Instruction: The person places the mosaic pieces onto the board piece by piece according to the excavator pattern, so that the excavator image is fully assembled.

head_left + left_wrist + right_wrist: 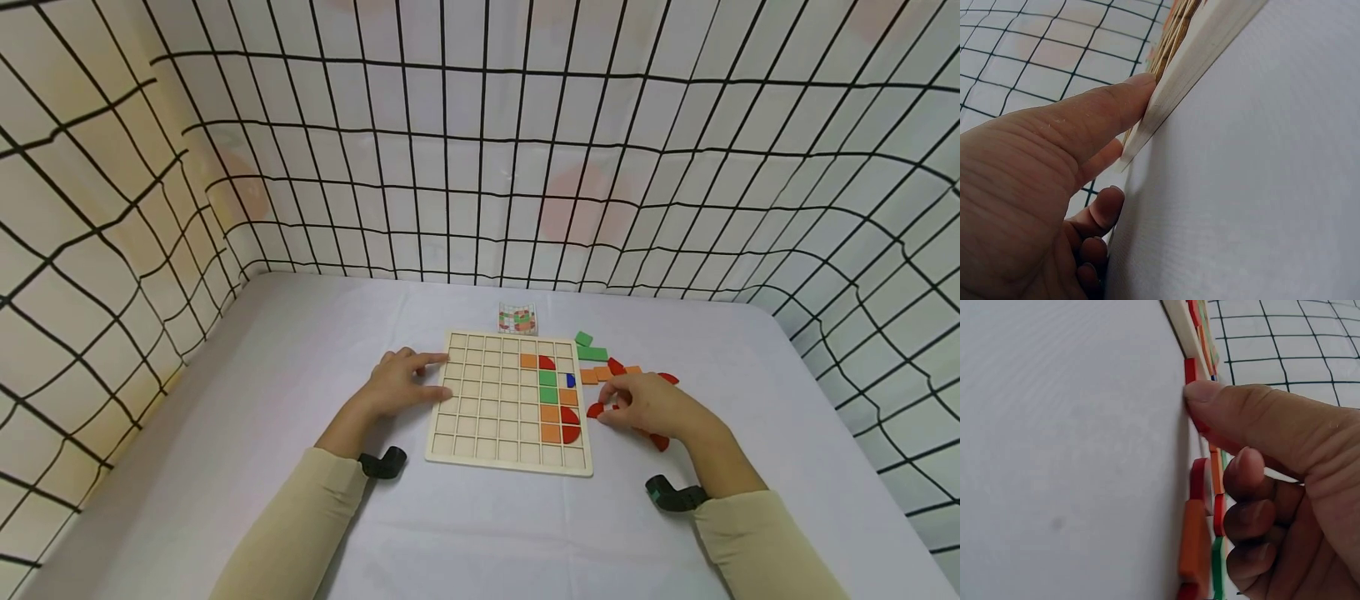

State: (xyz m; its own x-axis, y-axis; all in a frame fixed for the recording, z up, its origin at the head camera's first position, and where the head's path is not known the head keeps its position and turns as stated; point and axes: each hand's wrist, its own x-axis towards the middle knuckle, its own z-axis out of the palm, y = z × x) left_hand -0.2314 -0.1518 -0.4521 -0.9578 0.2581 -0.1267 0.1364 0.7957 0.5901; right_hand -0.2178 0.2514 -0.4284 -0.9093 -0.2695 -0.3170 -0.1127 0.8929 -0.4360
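Observation:
A pale wooden grid board (510, 466) lies flat, its right-hand cells partly filled with orange, green, red and blue pieces. At the board's left edge my left hand (393, 385) rests, thumb and forefinger stretched apart and touching the rim; in the left wrist view the thumb (1107, 109) presses the board's side. Just off the right edge, my right hand (648, 404) pinches a red curved-edged piece (595, 410) between thumb and forefinger. The right wrist view shows this red piece (1190, 367) low against the table, close to the board, with the other fingers curled.
Loose green pieces (592, 353), orange squares (589, 377) and red curved pieces (660, 442) lie around my right hand, some hidden under it. Behind the board stands a small patterned card (517, 319). Black wire mesh (480, 167) encloses the white-covered table (480, 533) at back and sides.

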